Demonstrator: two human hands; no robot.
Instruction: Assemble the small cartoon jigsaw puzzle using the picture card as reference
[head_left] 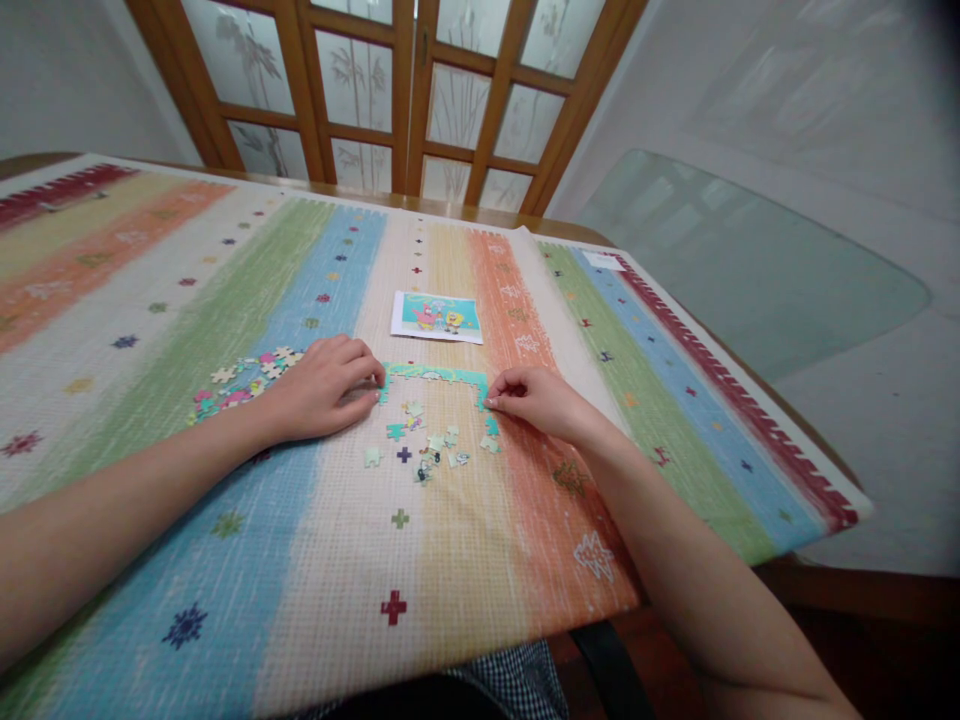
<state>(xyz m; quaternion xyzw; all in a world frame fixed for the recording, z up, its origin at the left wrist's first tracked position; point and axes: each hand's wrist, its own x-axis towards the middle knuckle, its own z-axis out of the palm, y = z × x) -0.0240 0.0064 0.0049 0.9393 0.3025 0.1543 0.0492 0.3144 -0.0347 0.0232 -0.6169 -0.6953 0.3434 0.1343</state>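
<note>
A partly joined jigsaw puzzle [439,376] lies on the tablecloth, with a teal top strip and short sides running down. My left hand [326,390] rests at its left end, fingertips touching the edge and thumb apart from the fingers. At the right side, my right hand [536,398] pinches a teal puzzle piece [482,398] between thumb and forefinger; the fingers partly hide it. Several loose pieces [435,443] are scattered below the strip. Just under the right side lies another teal piece [490,427].
Beyond the puzzle lies a reference picture [437,318] with cartoon figures. A heap of loose puzzle pieces [244,382] sits left of my left hand, partly behind the wrist. The striped tablecloth [352,560] covers the table. A small white paper [602,261] lies near the far right edge.
</note>
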